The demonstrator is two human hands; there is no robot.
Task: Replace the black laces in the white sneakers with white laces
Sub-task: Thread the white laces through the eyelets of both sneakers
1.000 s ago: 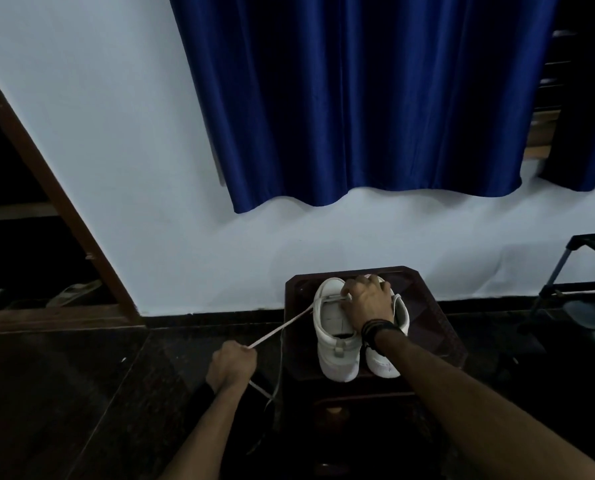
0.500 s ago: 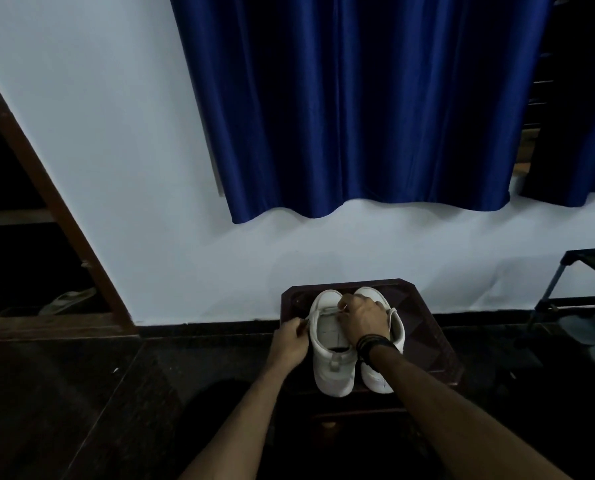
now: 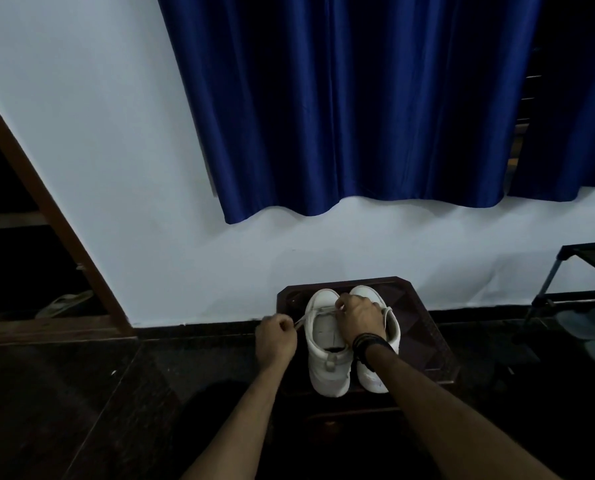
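Sneakers [image 3: 329, 355] stand side by side on the dark worktop [image 3: 424, 337] by the wall. Left hand [image 3: 276, 337] pinches a white lace [image 3: 301, 321] at the left shoe's top eyelets; right hand [image 3: 360, 320] grips its upper. Lacing looks barely begun, no black laces visible. Blue curtain [image 3: 358, 109] hangs above, a rack [image 3: 566, 289] at right, neither obstructing.

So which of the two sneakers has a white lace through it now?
The left sneaker. A white lace crosses its front eyelets and runs out to the left hand. The right sneaker shows no lace, though the right hand hides part of it.
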